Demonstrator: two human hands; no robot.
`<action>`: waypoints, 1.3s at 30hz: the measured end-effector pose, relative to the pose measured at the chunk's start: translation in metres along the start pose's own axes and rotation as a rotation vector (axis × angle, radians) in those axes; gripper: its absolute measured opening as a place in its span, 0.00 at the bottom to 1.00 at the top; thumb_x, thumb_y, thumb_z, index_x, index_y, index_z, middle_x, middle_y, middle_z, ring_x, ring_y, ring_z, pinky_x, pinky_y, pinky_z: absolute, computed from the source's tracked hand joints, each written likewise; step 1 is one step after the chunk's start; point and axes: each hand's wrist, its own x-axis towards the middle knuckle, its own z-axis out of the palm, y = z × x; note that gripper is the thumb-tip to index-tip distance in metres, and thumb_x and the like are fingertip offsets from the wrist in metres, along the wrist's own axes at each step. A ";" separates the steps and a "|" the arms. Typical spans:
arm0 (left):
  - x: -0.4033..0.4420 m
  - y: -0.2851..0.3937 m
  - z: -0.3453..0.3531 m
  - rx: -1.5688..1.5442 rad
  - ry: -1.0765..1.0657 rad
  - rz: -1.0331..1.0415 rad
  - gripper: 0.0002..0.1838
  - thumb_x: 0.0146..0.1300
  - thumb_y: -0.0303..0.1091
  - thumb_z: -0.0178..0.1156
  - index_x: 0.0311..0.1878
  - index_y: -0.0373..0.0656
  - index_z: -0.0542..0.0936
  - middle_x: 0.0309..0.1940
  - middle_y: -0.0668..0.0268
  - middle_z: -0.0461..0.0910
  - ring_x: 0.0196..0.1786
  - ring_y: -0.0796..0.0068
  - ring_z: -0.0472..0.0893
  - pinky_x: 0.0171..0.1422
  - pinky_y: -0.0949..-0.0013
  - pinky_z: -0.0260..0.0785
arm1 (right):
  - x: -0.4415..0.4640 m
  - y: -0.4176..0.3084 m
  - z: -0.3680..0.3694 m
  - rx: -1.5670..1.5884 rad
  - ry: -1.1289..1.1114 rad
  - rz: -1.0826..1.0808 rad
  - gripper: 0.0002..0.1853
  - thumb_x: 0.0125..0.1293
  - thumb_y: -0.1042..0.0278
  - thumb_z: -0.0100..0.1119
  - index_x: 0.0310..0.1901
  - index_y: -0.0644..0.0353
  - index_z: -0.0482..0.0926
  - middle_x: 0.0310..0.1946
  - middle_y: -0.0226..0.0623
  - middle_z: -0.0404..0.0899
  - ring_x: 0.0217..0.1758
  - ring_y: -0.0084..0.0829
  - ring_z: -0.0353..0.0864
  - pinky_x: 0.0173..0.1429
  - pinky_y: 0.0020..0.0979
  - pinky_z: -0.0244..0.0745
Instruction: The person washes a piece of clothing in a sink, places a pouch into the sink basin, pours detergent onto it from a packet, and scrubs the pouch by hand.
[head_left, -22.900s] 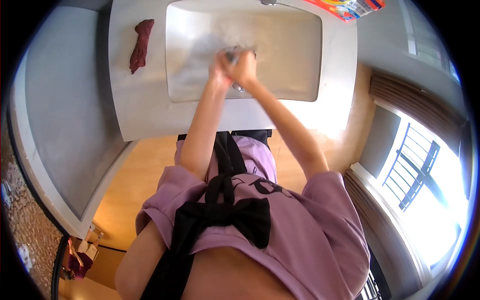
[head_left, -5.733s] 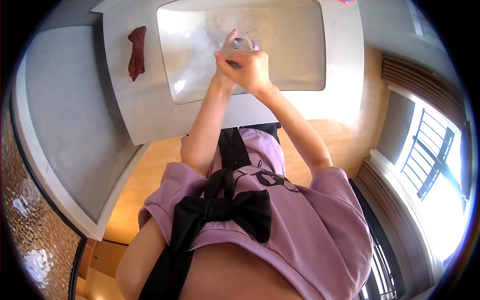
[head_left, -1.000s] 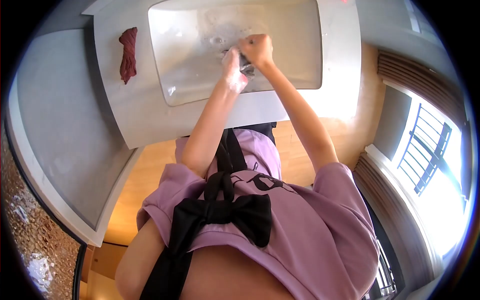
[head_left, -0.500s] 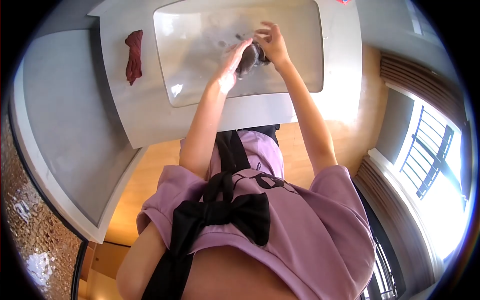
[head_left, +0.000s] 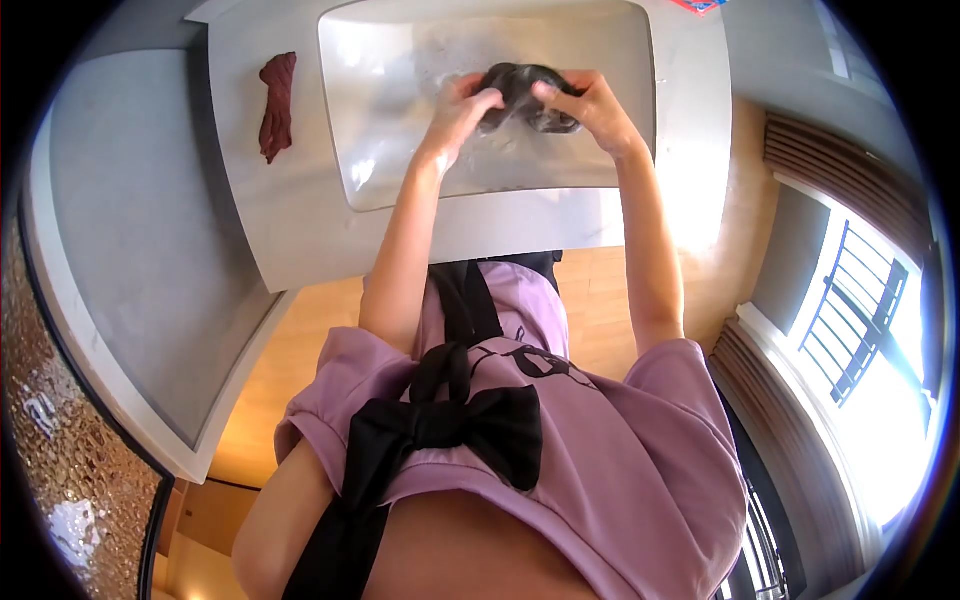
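A dark, wet cloth (head_left: 518,88) with whitish suds on it is stretched between my two hands over the sink basin (head_left: 385,120); its exact kind cannot be made out. My left hand (head_left: 463,118) pinches its left end, thumb on top. At the right end, my right hand (head_left: 598,106) grips the cloth with the thumb over it and the fingers partly hidden behind. Part of the cloth hangs in a fold below my right thumb. Some foam shows on my left wrist.
A bunched maroon cloth (head_left: 277,108) lies on the white countertop (head_left: 240,190), left of the basin. The corner of a red and blue packet (head_left: 698,5) shows at the top right. A barred window (head_left: 860,300) is on the right, and textured glass (head_left: 75,430) on the left.
My hands were close together, the left flat against the bunched cloth and the right with fingers raised. Now they are farther apart, each gripping an end of the spread cloth.
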 end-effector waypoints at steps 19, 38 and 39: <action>0.007 -0.047 0.005 -0.839 0.230 -0.104 0.13 0.55 0.43 0.58 0.36 0.44 0.73 0.28 0.71 0.74 0.28 0.77 0.74 0.29 0.72 0.67 | 0.004 -0.027 0.089 0.214 0.357 -0.136 0.20 0.57 0.57 0.59 0.14 0.62 0.72 0.12 0.22 0.66 0.18 0.15 0.63 0.21 0.21 0.59; -0.008 -0.045 -0.010 -0.962 -0.025 -0.228 0.17 0.59 0.48 0.51 0.40 0.43 0.71 0.33 0.66 0.74 0.35 0.72 0.75 0.34 0.65 0.71 | 0.021 0.004 0.105 -0.556 0.290 -0.614 0.07 0.41 0.62 0.58 0.16 0.54 0.79 0.14 0.41 0.74 0.18 0.43 0.74 0.28 0.37 0.72; -0.006 -0.038 -0.015 -0.908 -0.049 -0.215 0.16 0.59 0.47 0.50 0.39 0.43 0.70 0.33 0.67 0.74 0.35 0.73 0.75 0.34 0.65 0.72 | 0.017 0.000 0.105 -0.572 0.325 -0.667 0.07 0.43 0.63 0.59 0.16 0.55 0.78 0.13 0.41 0.73 0.16 0.42 0.72 0.25 0.36 0.70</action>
